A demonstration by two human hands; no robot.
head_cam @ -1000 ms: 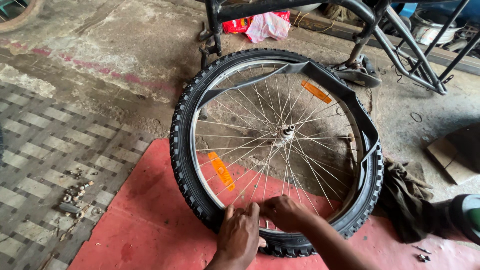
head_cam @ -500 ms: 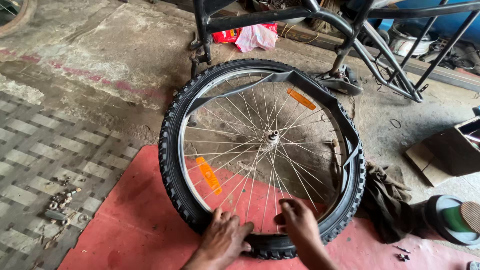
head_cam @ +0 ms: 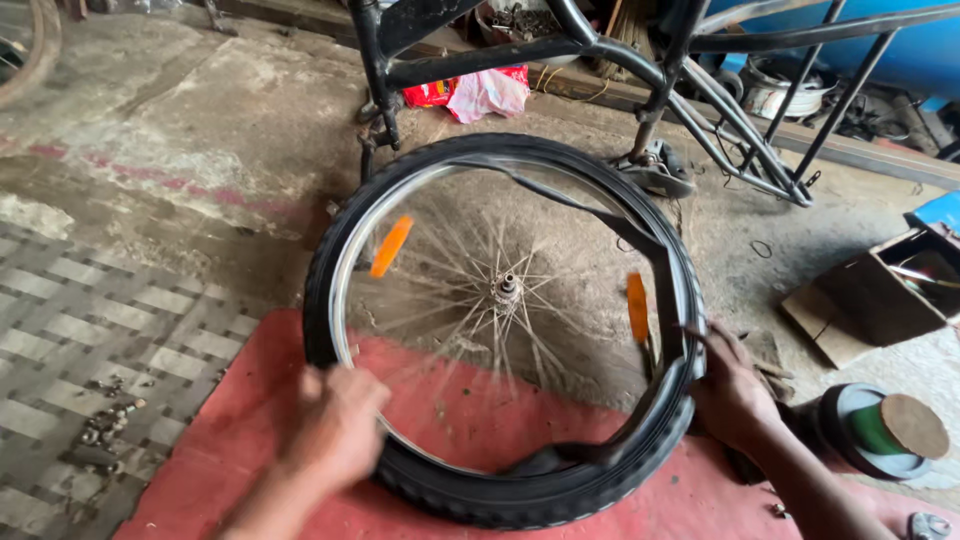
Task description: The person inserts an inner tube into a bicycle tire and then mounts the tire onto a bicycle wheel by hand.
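A bicycle wheel lies flat on a red mat (head_cam: pixel 190 490), with a black knobby tyre (head_cam: pixel 520 495) around a silver rim (head_cam: pixel 345 280). Its spokes are blurred around the hub (head_cam: pixel 507 287), and two orange reflectors (head_cam: pixel 391 245) show among them. A black inner tube (head_cam: pixel 655 250) hangs loose inside the right side of the rim. My left hand (head_cam: pixel 335 425) rests on the tyre and rim at the near left and looks motion-blurred. At the right side my right hand (head_cam: pixel 732 385) grips the tyre.
A black bicycle frame (head_cam: pixel 640 60) stands just behind the wheel. A cardboard box (head_cam: pixel 880 290) and a round tin with a green roll (head_cam: pixel 885 430) sit at the right. Small nuts and bolts (head_cam: pixel 105 425) lie on the chequered floor at left. A red-and-white bag (head_cam: pixel 480 92) lies beyond.
The wheel has turned: the reflectors sit in new places and the spokes are blurred. My hands moved apart from the near edge, the left to the near left, the right to the right side.
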